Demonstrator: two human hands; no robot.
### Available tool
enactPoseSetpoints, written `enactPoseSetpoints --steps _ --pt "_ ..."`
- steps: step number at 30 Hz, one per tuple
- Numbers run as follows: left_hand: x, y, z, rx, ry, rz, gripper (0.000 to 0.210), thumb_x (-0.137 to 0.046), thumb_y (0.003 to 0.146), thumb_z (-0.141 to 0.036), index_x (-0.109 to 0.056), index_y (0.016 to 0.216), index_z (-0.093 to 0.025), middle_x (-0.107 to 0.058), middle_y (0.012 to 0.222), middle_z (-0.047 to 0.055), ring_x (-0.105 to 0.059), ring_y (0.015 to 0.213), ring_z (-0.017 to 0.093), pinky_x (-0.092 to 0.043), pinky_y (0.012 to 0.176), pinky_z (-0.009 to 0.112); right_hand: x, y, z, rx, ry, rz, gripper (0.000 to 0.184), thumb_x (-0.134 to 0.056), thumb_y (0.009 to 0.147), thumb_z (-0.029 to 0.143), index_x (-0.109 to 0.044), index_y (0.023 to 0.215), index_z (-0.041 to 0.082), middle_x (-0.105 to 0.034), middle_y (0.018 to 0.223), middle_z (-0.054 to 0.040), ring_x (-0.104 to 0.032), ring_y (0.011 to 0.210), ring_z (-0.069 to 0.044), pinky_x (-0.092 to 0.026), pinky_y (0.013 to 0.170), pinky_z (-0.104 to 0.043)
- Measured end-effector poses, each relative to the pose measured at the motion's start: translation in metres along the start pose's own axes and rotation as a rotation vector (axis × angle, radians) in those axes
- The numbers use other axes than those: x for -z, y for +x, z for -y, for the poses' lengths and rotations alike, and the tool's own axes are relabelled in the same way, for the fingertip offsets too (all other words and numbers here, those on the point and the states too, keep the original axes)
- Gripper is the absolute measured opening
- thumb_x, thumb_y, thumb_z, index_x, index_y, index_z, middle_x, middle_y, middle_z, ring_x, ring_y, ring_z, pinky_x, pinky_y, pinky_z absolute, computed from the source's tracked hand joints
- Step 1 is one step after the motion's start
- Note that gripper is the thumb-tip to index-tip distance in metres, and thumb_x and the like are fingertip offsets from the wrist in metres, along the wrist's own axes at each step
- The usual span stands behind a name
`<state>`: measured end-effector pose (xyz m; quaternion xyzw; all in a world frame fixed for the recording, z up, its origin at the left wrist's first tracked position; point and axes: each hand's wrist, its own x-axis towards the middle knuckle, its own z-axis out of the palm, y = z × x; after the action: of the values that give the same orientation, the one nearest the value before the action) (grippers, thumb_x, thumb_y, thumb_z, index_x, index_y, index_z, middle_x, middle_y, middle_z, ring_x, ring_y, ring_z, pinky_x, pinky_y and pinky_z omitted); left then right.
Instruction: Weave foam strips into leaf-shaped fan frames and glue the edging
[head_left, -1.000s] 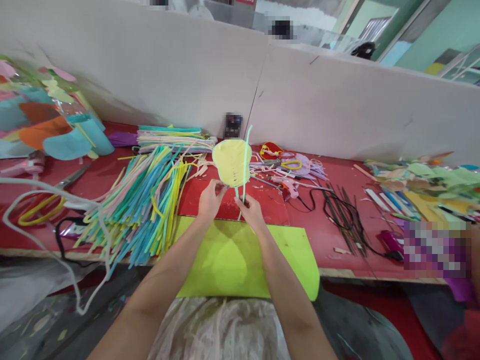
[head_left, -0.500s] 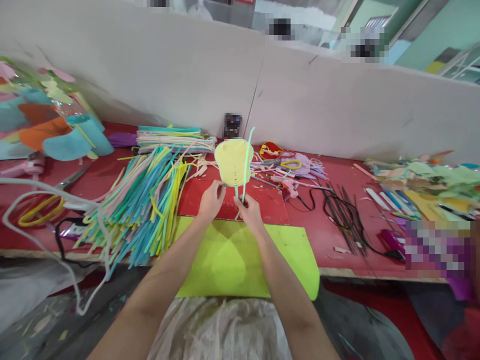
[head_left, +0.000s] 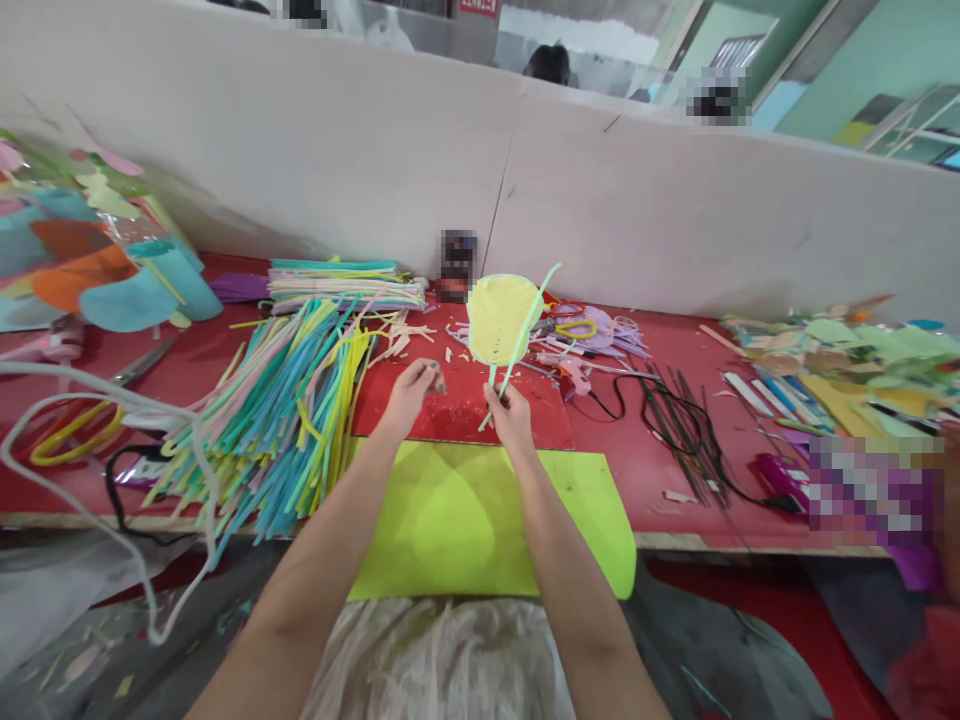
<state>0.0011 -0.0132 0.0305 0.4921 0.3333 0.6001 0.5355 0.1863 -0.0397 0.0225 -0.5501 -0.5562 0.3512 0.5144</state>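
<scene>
My right hand [head_left: 511, 415] is closed on the thin pale-green stem of a flat, rounded yellow piece [head_left: 499, 318], which stands upright above it. The same fingers pinch a mint-green strip [head_left: 531, 328] that slants across the piece's right side. Short dark marks show low on the yellow face. My left hand [head_left: 411, 392] hovers over the red board [head_left: 465, 420], apart from the yellow piece. Its thumb and fingers are pressed together; a small greyish spot shows at the tips, too small to name.
A heap of coloured strips [head_left: 262, 420] lies to the left, with yellow-handled scissors [head_left: 79, 430] beyond it. Lime-green board [head_left: 487, 530] covers the front edge. A pink glue gun [head_left: 574, 378] and black cord [head_left: 679, 420] lie right. A white wall [head_left: 337, 150] stands behind.
My right hand has carried the yellow piece a little to the right, and the strip now leans more. My left hand has drawn away leftward from the piece's lower edge.
</scene>
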Motion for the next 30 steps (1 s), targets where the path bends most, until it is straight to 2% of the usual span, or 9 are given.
enactPoseSetpoints --steps 3,6,10,13,16,19,22,25,30 --pt "0.026 -0.005 -0.016 -0.196 -0.458 -0.125 0.021 -0.064 0.074 -0.045 -0.057 0.076 -0.025 -0.051 0.062 -0.005 -0.05 0.057 0.007 -0.043 0.063 0.02 0.002 0.002 0.001 -0.004 -0.006 -0.02 0.038 -0.05 0.077 0.057 -0.049 0.068 0.02 -0.041 0.05 0.005 -0.04 0.045 -0.009 -0.032 0.045 -0.021" --pt "0.047 -0.014 -0.024 -0.462 -0.674 -0.31 0.031 -0.058 0.072 -0.06 -0.06 0.07 -0.029 -0.05 0.054 -0.007 -0.041 0.043 0.004 -0.039 0.053 0.016 0.001 0.001 0.002 0.01 -0.013 -0.022 0.037 -0.05 0.077 0.056 -0.05 0.068 0.02 -0.042 0.051 0.0047 -0.04 0.046 -0.009 -0.033 0.046 -0.022" --pt "0.054 -0.017 -0.016 -0.268 -0.738 -0.239 0.032 -0.063 0.068 -0.06 -0.061 0.059 -0.029 -0.046 0.044 -0.01 -0.028 0.033 0.001 -0.04 0.052 0.018 0.0 0.0 0.004 0.028 -0.041 -0.013 0.037 -0.05 0.077 0.056 -0.051 0.068 0.019 -0.042 0.05 0.0045 -0.042 0.048 -0.01 -0.033 0.047 -0.022" --pt "0.056 -0.017 -0.008 -0.242 -0.635 -0.26 0.022 -0.07 0.063 -0.056 -0.065 0.078 -0.04 -0.064 0.072 -0.009 -0.047 0.047 0.003 -0.043 0.059 0.02 0.001 -0.001 0.004 0.039 -0.062 -0.004 0.038 -0.049 0.077 0.056 -0.051 0.068 0.02 -0.042 0.05 0.0045 -0.042 0.049 -0.011 -0.034 0.048 -0.022" --pt "0.054 -0.014 -0.009 -0.242 -0.546 -0.181 0.034 -0.065 0.066 -0.059 -0.059 0.098 -0.052 -0.065 0.105 -0.009 -0.061 0.074 0.008 -0.046 0.068 0.023 0.001 0.0 0.003 0.049 -0.077 0.008 0.038 -0.05 0.077 0.056 -0.05 0.067 0.02 -0.043 0.05 0.0045 -0.042 0.049 -0.01 -0.033 0.049 -0.022" --pt "0.039 0.004 -0.016 -0.13 -0.361 -0.069 0.037 -0.053 0.077 -0.058 -0.058 0.111 -0.044 -0.061 0.117 -0.002 -0.06 0.099 0.015 -0.047 0.085 0.032 0.001 0.001 0.001 0.045 -0.074 0.041 0.038 -0.05 0.078 0.056 -0.049 0.066 0.02 -0.042 0.05 0.0053 -0.041 0.048 -0.01 -0.033 0.048 -0.022" --pt "0.015 0.033 -0.027 -0.142 0.044 0.014 0.05 -0.065 0.072 -0.045 -0.056 0.119 -0.03 -0.056 0.126 0.007 -0.051 0.117 0.021 -0.041 0.096 0.035 0.0 0.001 -0.002 0.042 -0.048 0.109 0.037 -0.051 0.078 0.056 -0.048 0.067 0.021 -0.039 0.049 0.0062 -0.039 0.046 -0.009 -0.033 0.047 -0.022" --pt "-0.001 0.063 -0.041 -0.228 0.368 0.008 0.039 -0.068 0.069 -0.042 -0.067 0.102 -0.021 -0.061 0.113 0.008 -0.057 0.103 0.021 -0.045 0.089 0.032 0.001 0.001 -0.003 0.041 -0.024 0.174 0.036 -0.051 0.078 0.055 -0.049 0.068 0.02 -0.039 0.048 0.0062 -0.038 0.045 -0.009 -0.033 0.047 -0.022" --pt "0.0 0.088 -0.071 -0.185 0.428 -0.004 0.031 -0.057 0.079 -0.044 -0.07 0.078 -0.016 -0.066 0.085 0.006 -0.062 0.085 0.018 -0.05 0.076 0.028 0.008 0.002 -0.002 0.026 0.005 0.156 0.037 -0.051 0.077 0.056 -0.054 0.072 0.019 -0.044 0.051 0.0047 -0.04 0.045 -0.009 -0.034 0.046 -0.022"
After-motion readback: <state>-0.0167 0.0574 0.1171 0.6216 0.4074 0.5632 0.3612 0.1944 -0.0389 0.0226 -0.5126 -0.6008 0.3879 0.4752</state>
